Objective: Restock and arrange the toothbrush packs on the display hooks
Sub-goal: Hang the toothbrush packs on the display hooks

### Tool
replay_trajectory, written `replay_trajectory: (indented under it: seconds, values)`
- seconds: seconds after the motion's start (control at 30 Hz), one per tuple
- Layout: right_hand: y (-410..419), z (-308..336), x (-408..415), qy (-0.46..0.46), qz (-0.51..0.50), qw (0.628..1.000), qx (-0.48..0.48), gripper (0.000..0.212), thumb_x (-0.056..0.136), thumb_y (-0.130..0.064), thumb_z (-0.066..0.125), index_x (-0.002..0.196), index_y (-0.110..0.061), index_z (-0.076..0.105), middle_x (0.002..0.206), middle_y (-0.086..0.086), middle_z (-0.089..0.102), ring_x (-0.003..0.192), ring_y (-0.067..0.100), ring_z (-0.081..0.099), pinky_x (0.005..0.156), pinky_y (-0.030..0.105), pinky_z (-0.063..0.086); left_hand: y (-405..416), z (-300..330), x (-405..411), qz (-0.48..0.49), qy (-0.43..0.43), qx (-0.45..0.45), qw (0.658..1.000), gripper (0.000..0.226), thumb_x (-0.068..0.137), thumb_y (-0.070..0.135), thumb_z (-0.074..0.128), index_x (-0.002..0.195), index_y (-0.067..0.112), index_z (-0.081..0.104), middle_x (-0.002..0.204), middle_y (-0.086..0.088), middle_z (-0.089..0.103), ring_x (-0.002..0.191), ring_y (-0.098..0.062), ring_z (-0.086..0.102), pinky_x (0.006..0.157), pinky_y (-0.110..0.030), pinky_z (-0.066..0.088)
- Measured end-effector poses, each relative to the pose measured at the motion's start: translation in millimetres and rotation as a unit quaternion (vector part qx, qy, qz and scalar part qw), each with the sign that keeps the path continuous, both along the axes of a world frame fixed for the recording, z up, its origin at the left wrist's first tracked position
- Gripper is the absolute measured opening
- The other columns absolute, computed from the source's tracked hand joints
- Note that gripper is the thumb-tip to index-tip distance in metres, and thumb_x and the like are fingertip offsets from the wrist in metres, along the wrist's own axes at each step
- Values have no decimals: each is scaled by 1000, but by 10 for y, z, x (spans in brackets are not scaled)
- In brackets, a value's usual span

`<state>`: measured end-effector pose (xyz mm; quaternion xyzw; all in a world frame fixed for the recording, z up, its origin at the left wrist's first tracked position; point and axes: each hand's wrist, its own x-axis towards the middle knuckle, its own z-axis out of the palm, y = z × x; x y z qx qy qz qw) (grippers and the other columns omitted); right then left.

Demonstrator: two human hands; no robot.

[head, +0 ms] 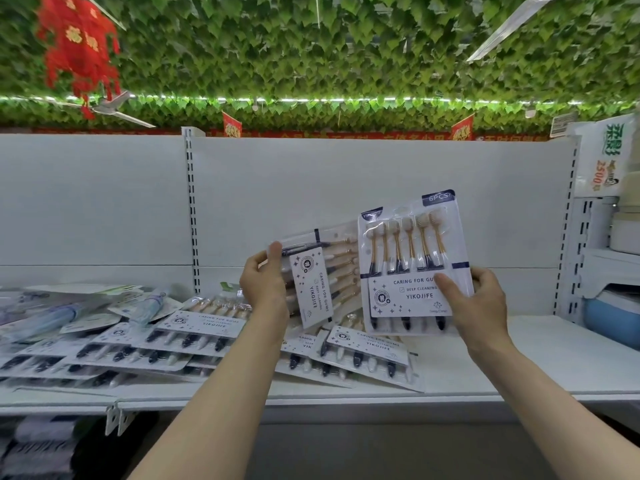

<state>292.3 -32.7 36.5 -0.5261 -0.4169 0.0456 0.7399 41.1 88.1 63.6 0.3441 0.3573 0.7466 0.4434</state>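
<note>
Head view: a person stands at a white shelf (519,362) with a bare back panel (346,202); no hooks visible.
Right hand (479,303): pinches an upright pack (412,268), label facing out, likely for checking.
Left hand (265,285): grips a sideways pack (315,271), likely next in turn.
Pack appearance: clear blister, six gold-handled brushes, white card.
Loose packs (173,337): heaped flat on shelf.
</note>
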Motion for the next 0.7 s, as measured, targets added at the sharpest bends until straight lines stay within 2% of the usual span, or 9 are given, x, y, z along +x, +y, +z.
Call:
replay_trajectory:
  seconds: [0.07,0.1,0.17,0.23,0.33,0.47,0.6,0.7]
  values:
    - [36,-26,-58,0,6,1000,-5,34,89,-25,75,113,-17,53,98,-9,62,86,7,63,65,23,50,-24,4,-27,-22,55,26,998,32,82,35,79,103,18,62,95,-2,70,78,-13,67,52,-22,51]
    - [52,-37,-85,-3,7,1000,-8,33,89,-25,75,113,-17,53,98,-9,62,86,6,63,64,22,49,-28,5,-48,-24,87,42,995,32,81,29,80,105,18,61,94,-2,71,79,-14,69,53,-21,51]
    - [78,-58,-120,-7,3,1000,-13,33,90,-25,74,112,-17,53,97,-10,62,86,5,62,64,21,47,-3,-9,-90,-20,135,68,988,35,78,24,83,106,23,61,95,0,71,88,-19,71,65,-30,57]
    - [99,-73,-136,-2,0,1000,-14,33,89,-26,75,112,-18,53,97,-12,61,87,5,62,67,22,47,27,-22,-126,-19,179,85,980,44,75,23,84,112,32,61,102,4,71,95,-17,70,74,-36,60]
    - [116,-79,-136,3,3,1000,-15,35,89,-27,75,114,-17,53,97,-11,61,87,5,62,68,22,47,-31,3,-155,-10,242,113,964,55,78,18,82,124,32,58,110,7,65,95,-8,65,63,-16,54]
    - [124,-90,-117,0,2,1000,-21,37,89,-28,75,116,-17,52,99,-10,62,88,7,63,70,24,50,-96,50,-162,16,307,128,943,47,80,18,81,120,23,56,104,6,65,89,-8,64,60,-8,46]
    - [92,-92,-104,-16,-1,999,-30,36,90,-29,73,116,-17,50,96,-12,59,85,3,60,66,20,48,-139,101,-153,37,354,118,927,47,81,20,80,120,20,53,98,6,62,81,-6,60,59,-10,39]
    - [68,-86,-107,-23,-1,999,-36,37,90,-29,74,115,-17,50,96,-12,60,85,3,60,66,19,48,-165,148,-130,56,395,114,910,48,81,21,80,117,19,49,96,4,60,85,-16,59,64,-21,43]
